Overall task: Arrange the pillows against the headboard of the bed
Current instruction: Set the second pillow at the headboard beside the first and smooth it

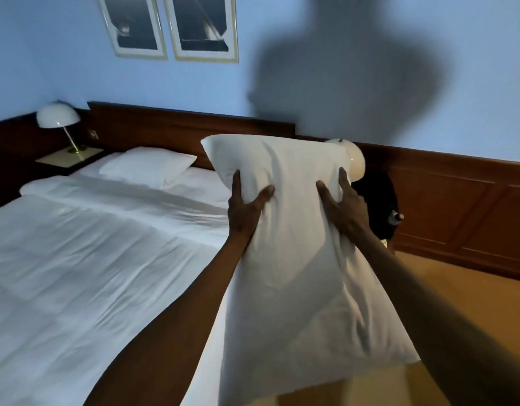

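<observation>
I hold a white pillow (293, 259) upright in the air over the bed's right edge. My left hand (244, 209) grips its left side and my right hand (345, 206) grips its right side, both near the upper half. A second white pillow (147, 167) lies flat at the head of the bed on the left side, touching the dark wooden headboard (165, 130). The bed (91, 259) is covered by a white duvet. The spot at the headboard on the right side is partly hidden behind the held pillow.
A white dome lamp (58, 115) stands on the left nightstand (68, 156). Another lamp shade (356, 161) shows behind the held pillow, above a dark object at the bed's right. Wood panelling (457, 206) lines the wall. Two framed pictures (168, 24) hang above.
</observation>
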`<move>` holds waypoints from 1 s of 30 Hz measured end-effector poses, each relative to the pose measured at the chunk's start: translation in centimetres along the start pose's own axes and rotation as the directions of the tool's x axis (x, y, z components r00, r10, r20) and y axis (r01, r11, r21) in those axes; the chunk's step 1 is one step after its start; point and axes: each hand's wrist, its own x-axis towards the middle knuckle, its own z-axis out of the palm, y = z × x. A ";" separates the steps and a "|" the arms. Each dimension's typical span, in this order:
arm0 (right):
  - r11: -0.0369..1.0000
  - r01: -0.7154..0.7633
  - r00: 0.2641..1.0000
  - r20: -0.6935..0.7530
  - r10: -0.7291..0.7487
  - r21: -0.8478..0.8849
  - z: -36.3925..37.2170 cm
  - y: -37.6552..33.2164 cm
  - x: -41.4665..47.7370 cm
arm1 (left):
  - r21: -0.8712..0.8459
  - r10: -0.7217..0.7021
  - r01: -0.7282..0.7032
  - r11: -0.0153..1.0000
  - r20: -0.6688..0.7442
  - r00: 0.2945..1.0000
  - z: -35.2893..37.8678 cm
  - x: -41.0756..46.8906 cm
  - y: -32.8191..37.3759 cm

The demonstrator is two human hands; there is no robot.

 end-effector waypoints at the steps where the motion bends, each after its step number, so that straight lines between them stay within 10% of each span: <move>1: 1.000 0.002 1.000 0.013 -0.002 0.016 0.2 -0.2 2.1 | 0.014 -0.007 0.008 1.000 -0.012 1.000 0.8 1.7 0.0; 30: 0.965 0.254 0.929 0.264 -0.261 0.059 27.1 -7.2 57.8 | -0.126 -0.094 0.044 0.991 -0.422 0.902 7.6 52.2 -13.0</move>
